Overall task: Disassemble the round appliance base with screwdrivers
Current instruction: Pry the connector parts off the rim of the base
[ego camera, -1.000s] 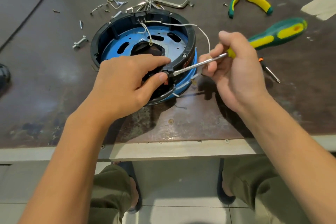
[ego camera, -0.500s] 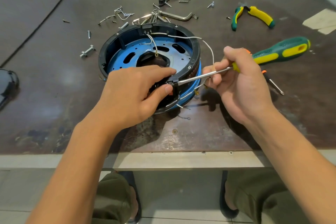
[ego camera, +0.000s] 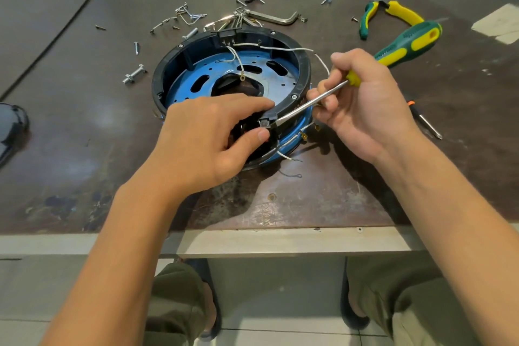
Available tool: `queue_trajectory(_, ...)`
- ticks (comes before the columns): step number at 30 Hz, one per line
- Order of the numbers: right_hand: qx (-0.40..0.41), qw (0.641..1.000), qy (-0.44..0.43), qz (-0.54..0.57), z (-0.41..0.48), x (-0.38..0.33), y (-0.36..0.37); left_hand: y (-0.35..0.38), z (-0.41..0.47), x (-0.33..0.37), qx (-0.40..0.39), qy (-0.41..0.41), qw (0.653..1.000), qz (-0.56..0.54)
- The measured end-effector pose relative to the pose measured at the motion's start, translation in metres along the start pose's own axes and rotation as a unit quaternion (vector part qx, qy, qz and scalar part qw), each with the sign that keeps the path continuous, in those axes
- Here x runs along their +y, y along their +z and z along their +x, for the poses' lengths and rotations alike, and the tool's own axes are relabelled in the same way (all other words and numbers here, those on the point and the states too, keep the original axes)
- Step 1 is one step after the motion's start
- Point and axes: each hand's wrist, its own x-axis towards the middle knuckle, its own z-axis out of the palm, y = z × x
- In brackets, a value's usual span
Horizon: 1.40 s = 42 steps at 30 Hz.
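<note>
The round appliance base [ego camera: 196, 50], a black ring over a blue metal plate with loose white wires, lies open on the dark table. My left hand [ego camera: 207, 137] grips its near rim, forefinger and thumb pinching a small black part [ego camera: 264, 121] there. In my right hand [ego camera: 362, 109] is the green and yellow screwdriver [ego camera: 407, 42], gripped where handle meets shaft. Its metal shaft slants down to the left and the tip sits against the black part, right by my left thumb.
Several loose screws and bolts [ego camera: 134, 74] and a hex key [ego camera: 276, 19] lie behind the base. Green and yellow pliers [ego camera: 390, 12] rest at the back right, a small screwdriver [ego camera: 428, 126] beside my right wrist. A black object [ego camera: 11, 129] sits at the left edge.
Both hands stay on the base rim with the screwdriver tip at the black part. The view has shifted slightly; the screwdriver handle now points more steeply away from me.
</note>
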Motion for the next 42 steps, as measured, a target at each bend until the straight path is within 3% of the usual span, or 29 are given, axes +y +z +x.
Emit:
queue_trajectory(6,-0.016,0.999,-0.023,-0.016,0.0,0.002,-0.003,0.002,-0.001,-0.001,0.014,-0.005,1.0,-0.002)
queue_trajectory(12,-0.06,0.983,-0.162,-0.053,-0.012,0.011,-0.012,0.001,0.0,-0.001,0.013,-0.012,1.0,0.003)
queue_trajectory(23,-0.066,0.973,-0.209,-0.078,-0.017,0.011,-0.008,0.001,0.001,0.001,0.014,-0.003,1.0,0.003)
queue_trajectory(27,-0.053,0.976,-0.194,-0.082,-0.016,0.009,-0.006,0.002,0.001,0.001,0.006,-0.007,1.0,0.002)
queue_trajectory(33,-0.023,0.995,-0.088,-0.026,-0.006,0.009,-0.006,0.002,0.002,-0.001,0.006,-0.007,1.0,-0.016)
queue_trajectory(42,0.017,0.999,-0.012,0.026,0.003,0.005,-0.001,0.001,0.002,0.001,0.009,-0.012,1.0,-0.022)
